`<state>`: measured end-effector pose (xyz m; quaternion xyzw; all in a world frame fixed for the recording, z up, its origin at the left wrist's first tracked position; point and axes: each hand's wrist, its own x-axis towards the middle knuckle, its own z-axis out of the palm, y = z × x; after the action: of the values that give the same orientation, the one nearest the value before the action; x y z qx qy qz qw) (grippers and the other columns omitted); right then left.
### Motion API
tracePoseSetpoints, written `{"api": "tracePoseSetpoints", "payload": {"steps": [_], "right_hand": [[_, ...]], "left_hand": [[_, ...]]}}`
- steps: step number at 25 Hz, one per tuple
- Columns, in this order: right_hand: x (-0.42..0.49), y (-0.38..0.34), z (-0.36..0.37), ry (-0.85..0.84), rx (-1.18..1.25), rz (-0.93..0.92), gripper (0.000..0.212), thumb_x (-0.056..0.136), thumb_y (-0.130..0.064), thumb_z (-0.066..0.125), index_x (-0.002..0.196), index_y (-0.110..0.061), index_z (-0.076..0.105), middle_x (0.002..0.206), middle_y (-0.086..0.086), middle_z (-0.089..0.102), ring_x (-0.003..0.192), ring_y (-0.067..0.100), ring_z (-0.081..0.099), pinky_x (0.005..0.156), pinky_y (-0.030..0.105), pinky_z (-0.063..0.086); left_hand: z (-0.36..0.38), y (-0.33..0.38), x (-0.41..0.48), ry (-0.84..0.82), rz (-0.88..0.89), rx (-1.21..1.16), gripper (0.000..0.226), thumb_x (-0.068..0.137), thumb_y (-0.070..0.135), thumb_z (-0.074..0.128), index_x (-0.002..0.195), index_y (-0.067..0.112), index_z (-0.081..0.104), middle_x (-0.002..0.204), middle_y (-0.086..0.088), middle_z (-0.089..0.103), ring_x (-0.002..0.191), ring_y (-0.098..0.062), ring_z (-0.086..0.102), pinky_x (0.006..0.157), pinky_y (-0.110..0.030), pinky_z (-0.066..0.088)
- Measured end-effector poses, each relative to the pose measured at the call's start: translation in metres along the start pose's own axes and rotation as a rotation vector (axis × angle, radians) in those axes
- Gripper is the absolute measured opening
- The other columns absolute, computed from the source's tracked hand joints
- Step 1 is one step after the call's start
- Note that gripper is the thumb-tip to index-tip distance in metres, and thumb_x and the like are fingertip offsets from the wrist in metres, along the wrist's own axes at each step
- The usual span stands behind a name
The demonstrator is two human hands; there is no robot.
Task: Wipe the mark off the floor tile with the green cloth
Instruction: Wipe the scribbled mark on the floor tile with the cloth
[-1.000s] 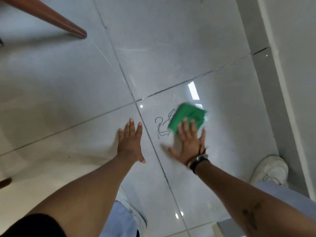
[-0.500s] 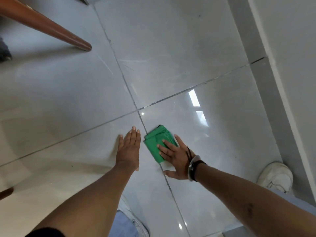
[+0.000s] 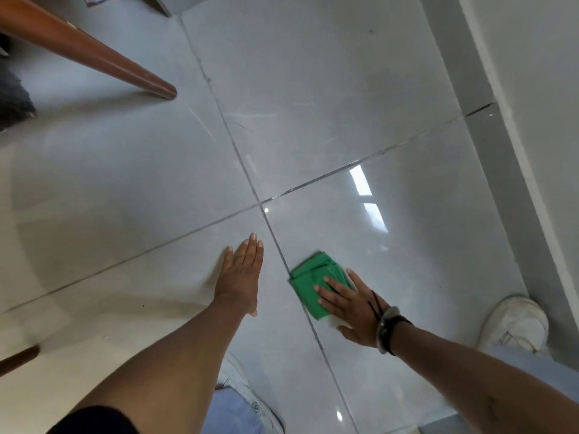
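A folded green cloth (image 3: 313, 278) lies flat on the glossy grey floor tile (image 3: 407, 245), just right of the grout line. My right hand (image 3: 351, 305) presses down on the cloth's near half with fingers spread; a dark band sits on the wrist. My left hand (image 3: 241, 277) rests flat on the neighbouring tile to the left, fingers together, holding nothing. No black mark shows on the tile around the cloth; whatever lies under the cloth is hidden.
A brown wooden furniture leg (image 3: 109, 64) slants onto the floor at upper left, and another leg tip (image 3: 18, 358) shows at the left edge. A white shoe (image 3: 513, 324) stands at right beside the grey skirting (image 3: 488, 126) and wall. My knee in blue fabric (image 3: 235, 411) is below.
One second ago a black scribble showed left of the cloth. My right hand swept the cloth left over it, then slightly back right; the scribble is no longer visible. The left hand stayed put.
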<state>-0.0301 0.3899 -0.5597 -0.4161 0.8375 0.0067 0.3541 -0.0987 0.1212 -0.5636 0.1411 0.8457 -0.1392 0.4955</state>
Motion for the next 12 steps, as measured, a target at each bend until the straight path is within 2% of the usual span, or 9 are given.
{"api": "tracePoseSetpoints", "payload": {"steps": [2, 5, 6, 8, 10, 12], "right_hand": [[-0.005, 0.019, 0.004, 0.057, -0.063, 0.018, 0.064, 0.075, -0.054, 0.065, 0.133, -0.027, 0.058, 0.143, -0.003, 0.055, 0.133, 0.025, 0.05, 0.115, 0.062, 0.004], [0.051, 0.05, -0.019, 0.13, -0.121, 0.234, 0.062, 0.092, -0.052, 0.04, 0.148, -0.026, 0.033, 0.158, 0.002, 0.031, 0.145, 0.03, 0.027, 0.115, 0.064, -0.006], [0.07, 0.058, -0.032, 0.17, -0.111, 0.333, 0.061, 0.093, -0.049, 0.039, 0.149, -0.025, 0.03, 0.16, 0.004, 0.028, 0.146, 0.031, 0.025, 0.114, 0.065, -0.001], [0.092, 0.066, -0.053, 0.198, -0.075, 0.438, 0.058, 0.089, -0.034, 0.057, 0.143, -0.018, 0.043, 0.151, 0.011, 0.043, 0.135, 0.034, 0.044, 0.109, 0.065, 0.027], [0.081, 0.06, -0.053, 0.186, -0.135, 0.443, 0.046, 0.078, -0.02, 0.073, 0.122, -0.008, 0.065, 0.125, 0.02, 0.066, 0.101, 0.034, 0.067, 0.087, 0.05, 0.055], [0.05, 0.051, -0.043, 0.165, -0.194, 0.45, 0.03, 0.07, -0.012, 0.079, 0.098, -0.004, 0.074, 0.097, 0.02, 0.075, 0.073, 0.029, 0.07, 0.067, 0.036, 0.058]], "left_hand": [[0.0, 0.005, 0.0, -0.008, -0.009, -0.007, 0.152, 0.055, 0.05, 0.087, 0.147, 0.004, -0.024, 0.158, -0.016, -0.029, 0.148, -0.029, -0.02, 0.119, -0.046, -0.009], [-0.001, 0.011, 0.0, -0.012, -0.03, -0.017, 0.151, 0.055, 0.051, 0.087, 0.148, 0.003, -0.021, 0.159, -0.017, -0.027, 0.148, -0.03, -0.02, 0.121, -0.046, -0.005], [-0.006, 0.012, -0.001, -0.025, -0.036, -0.012, 0.15, 0.056, 0.051, 0.087, 0.149, 0.003, -0.02, 0.159, -0.017, -0.026, 0.148, -0.03, -0.019, 0.122, -0.046, -0.004], [-0.023, 0.008, -0.004, -0.097, -0.039, 0.024, 0.145, 0.058, 0.051, 0.086, 0.15, 0.004, -0.016, 0.16, -0.017, -0.023, 0.149, -0.032, -0.014, 0.123, -0.047, -0.002], [-0.048, 0.001, -0.007, -0.15, -0.036, 0.13, 0.135, 0.06, 0.054, 0.083, 0.153, 0.004, -0.001, 0.163, -0.017, -0.007, 0.15, -0.033, -0.002, 0.123, -0.047, 0.002], [-0.078, 0.006, -0.012, -0.113, -0.088, 0.13, 0.111, 0.067, 0.055, 0.078, 0.15, 0.007, 0.021, 0.161, -0.016, 0.016, 0.149, -0.031, 0.012, 0.121, -0.046, 0.007]]}}
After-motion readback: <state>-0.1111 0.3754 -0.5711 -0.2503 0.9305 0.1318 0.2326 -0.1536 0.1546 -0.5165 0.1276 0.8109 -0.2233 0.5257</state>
